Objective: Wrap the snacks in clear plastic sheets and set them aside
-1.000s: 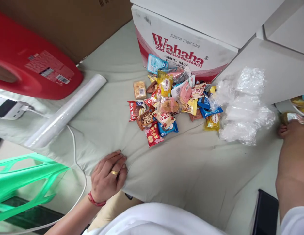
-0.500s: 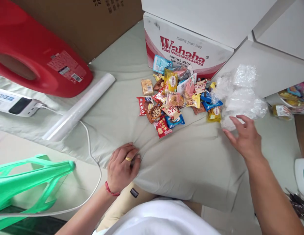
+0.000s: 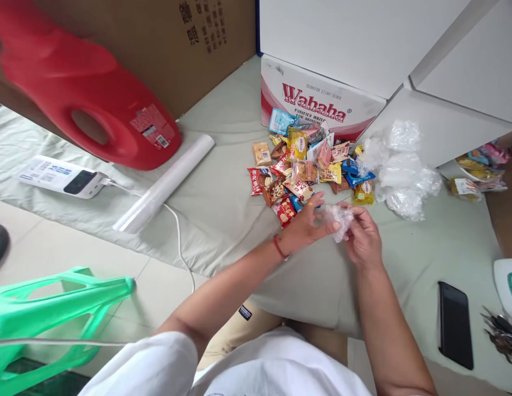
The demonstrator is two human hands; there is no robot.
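A small crumpled clear plastic bag (image 3: pixel 339 221) is between my two hands, in front of the snack pile. My right hand (image 3: pixel 365 236) pinches its right side. My left hand (image 3: pixel 304 226) touches the bag's left side, thumb against it and the other fingers raised. Just beyond my hands lies a heap of small wrapped snacks (image 3: pixel 303 159) in red, yellow, blue and brown. More crumpled clear plastic bags (image 3: pixel 404 170) lie to the right of the snacks.
A Wahaha carton (image 3: pixel 317 102) stands behind the snacks. On the left are a red jug (image 3: pixel 127 118), a plastic film roll (image 3: pixel 167 184), a white power bank (image 3: pixel 61 176) with a cable, and a green stool (image 3: pixel 61 297). A phone (image 3: pixel 456 324) and keys (image 3: pixel 501 333) lie right.
My right hand has moved left from the plastic heap with a small clear bag. My left hand has left the cloth and come up to it. The view has shifted, showing the phone.
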